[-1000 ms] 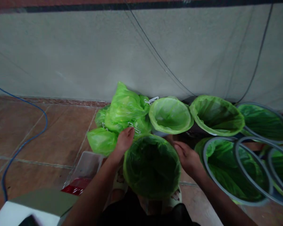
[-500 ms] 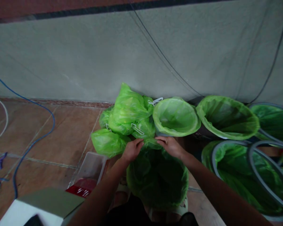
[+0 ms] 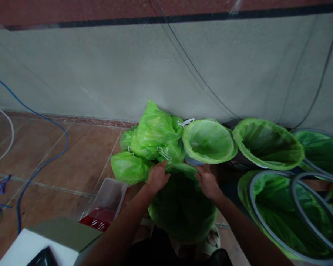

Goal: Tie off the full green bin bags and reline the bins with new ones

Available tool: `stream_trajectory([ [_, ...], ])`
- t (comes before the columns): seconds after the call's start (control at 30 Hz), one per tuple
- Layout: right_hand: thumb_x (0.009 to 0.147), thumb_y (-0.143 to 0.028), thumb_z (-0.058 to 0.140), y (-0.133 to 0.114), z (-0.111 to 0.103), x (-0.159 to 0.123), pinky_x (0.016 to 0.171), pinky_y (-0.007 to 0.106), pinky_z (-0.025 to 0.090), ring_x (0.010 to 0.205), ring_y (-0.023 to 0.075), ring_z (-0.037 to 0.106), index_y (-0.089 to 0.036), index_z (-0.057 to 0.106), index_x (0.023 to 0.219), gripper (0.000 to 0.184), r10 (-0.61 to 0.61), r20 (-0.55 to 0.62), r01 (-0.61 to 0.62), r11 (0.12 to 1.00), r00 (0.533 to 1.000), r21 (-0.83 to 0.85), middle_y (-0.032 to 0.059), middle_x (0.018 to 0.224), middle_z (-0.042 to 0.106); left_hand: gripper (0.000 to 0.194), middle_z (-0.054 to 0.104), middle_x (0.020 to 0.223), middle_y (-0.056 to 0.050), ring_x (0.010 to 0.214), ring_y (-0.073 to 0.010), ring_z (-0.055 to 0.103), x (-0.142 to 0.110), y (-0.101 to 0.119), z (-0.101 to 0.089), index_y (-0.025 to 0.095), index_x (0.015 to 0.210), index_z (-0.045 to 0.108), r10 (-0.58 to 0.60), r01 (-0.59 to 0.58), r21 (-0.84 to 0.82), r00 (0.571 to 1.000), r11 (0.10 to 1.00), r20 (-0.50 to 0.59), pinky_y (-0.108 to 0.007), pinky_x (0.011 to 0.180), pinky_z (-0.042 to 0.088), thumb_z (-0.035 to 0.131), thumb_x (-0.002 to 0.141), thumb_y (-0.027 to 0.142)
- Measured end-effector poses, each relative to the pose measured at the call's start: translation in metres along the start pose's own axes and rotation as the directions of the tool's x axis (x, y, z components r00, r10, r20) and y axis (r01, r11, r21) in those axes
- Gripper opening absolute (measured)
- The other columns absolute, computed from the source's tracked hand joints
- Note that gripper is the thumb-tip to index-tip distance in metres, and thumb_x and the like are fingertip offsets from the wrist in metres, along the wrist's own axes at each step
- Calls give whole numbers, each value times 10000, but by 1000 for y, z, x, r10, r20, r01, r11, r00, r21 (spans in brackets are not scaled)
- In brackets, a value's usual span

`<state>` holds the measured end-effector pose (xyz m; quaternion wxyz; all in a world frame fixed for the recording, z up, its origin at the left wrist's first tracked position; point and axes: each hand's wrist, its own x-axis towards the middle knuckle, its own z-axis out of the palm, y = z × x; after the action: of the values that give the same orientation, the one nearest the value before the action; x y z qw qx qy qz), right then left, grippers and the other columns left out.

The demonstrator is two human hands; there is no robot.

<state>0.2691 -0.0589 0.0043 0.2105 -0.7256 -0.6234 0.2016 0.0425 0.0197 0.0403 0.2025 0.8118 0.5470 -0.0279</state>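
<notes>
A bin lined with a green trash bag point(image 3: 183, 214) stands between my feet, its mouth facing up at me. My left hand point(image 3: 157, 176) is closed on the far left part of the bag's rim. On the far right part of the same rim, my right hand point(image 3: 207, 181) also grips the bag. The bag's edge is folded outward over the bin, and its inside is dark. Just beyond my left hand lie several tied green bags point(image 3: 155, 129) with white drawstrings, piled against the wall.
To the right stand more lined bins point(image 3: 211, 160), point(image 3: 269, 166) and bins with grey rim rings point(image 3: 251, 188). At left are a clear plastic tub point(image 3: 111, 192), a white box point(image 3: 44, 244), a blue hose point(image 3: 65, 136) and a purple-and-grey object point(image 3: 0, 186).
My hands have moved apart along the far rim, the right one going further right and slightly nearer me. The bag's edge is now spread wider between them. The view has tilted up slightly.
</notes>
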Motion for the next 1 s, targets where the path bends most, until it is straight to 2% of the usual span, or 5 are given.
stream_trajectory([
  [0.13, 916, -351, 343, 5, 2, -49, 695, 361, 487, 806, 269, 672, -148, 543, 1256, 444, 321, -112, -329, 943, 940, -56, 149, 957, 698, 780, 544, 1320, -158, 1196, -300, 530, 0, -16, -15, 147, 1379, 378, -28, 10, -142, 992, 990, -122, -425, 1003, 420, 714, 707, 355],
  [0.3, 845, -483, 442, 1, -10, -98, 779, 397, 499, 989, 315, 642, -49, 360, 1390, 702, 513, -32, -512, 859, 858, 21, 213, 1138, 634, 609, 563, 1297, -153, 1211, -277, 526, 8, -28, -32, 145, 1313, 472, -20, -49, -271, 969, 961, -245, -401, 1039, 408, 653, 773, 363],
  [0.5, 894, -416, 369, -9, -58, -39, 863, 361, 457, 1003, 261, 627, -133, 615, 1161, 460, 351, -200, -350, 936, 915, 40, 151, 1150, 659, 353, 641, 1212, -113, 1126, -219, 589, 46, 17, -36, 154, 1205, 579, -9, -52, -260, 973, 964, -230, -340, 1005, 420, 439, 931, 326],
  [0.67, 918, -396, 374, -11, -48, 35, 709, 293, 450, 756, 208, 641, -157, 710, 876, 415, 374, -77, -375, 927, 924, -9, 93, 817, 715, 387, 717, 958, -104, 915, -199, 659, 81, 48, -21, 151, 959, 685, 23, -27, -158, 999, 987, -27, -301, 830, 471, 332, 970, 307],
  [1.0, 915, -284, 449, 23, -8, 17, 898, 308, 451, 1036, 221, 623, -191, 589, 1228, 356, 84, 53, -75, 985, 995, -155, 95, 1156, 674, 272, 690, 1133, -49, 1027, -201, 630, 53, 14, 10, 233, 1122, 652, 276, -284, -122, 958, 951, -82, -298, 913, 448, 555, 877, 301],
])
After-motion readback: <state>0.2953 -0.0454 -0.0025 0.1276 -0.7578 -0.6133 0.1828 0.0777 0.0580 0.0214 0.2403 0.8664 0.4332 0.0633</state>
